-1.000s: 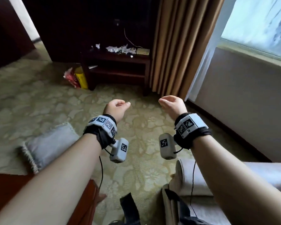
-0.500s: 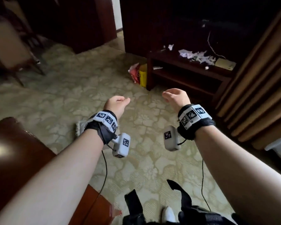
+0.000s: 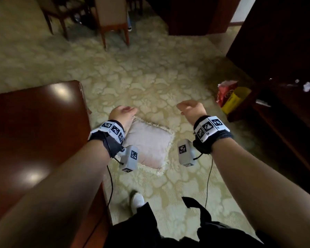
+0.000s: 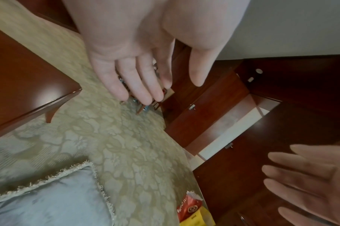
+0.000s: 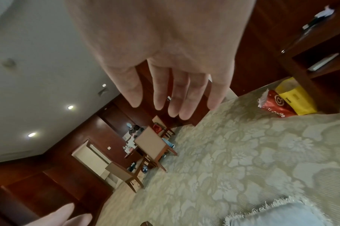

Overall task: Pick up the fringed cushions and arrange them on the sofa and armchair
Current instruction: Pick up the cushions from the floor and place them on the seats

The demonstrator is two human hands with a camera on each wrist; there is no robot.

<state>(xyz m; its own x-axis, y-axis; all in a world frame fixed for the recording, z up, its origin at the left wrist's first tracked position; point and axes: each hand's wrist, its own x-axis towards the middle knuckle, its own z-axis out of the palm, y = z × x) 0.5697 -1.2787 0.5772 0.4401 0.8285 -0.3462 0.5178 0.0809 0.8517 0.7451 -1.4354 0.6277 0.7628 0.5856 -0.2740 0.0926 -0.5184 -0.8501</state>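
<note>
A pale square cushion (image 3: 149, 145) with a cream fringe lies flat on the patterned carpet, between my two forearms. Its corner also shows low in the left wrist view, cushion (image 4: 49, 203), and at the bottom right of the right wrist view, cushion (image 5: 277, 214). My left hand (image 3: 123, 113) hovers above the cushion's far left corner, fingers straight and empty. My right hand (image 3: 191, 109) hangs in the air to the right of the cushion, fingers relaxed, holding nothing. Neither hand touches the cushion.
A glossy dark wooden table (image 3: 34, 131) stands close on my left. At the right are a dark wooden shelf unit (image 3: 284, 108) and a red and yellow bag (image 3: 233, 97) on the floor. Wooden chairs (image 3: 113, 20) stand at the far side.
My view has swung left and down, away from the curtain and window. The fringed cushion now lies between my arms. Both hands stay empty and have opened from a loose curl.
</note>
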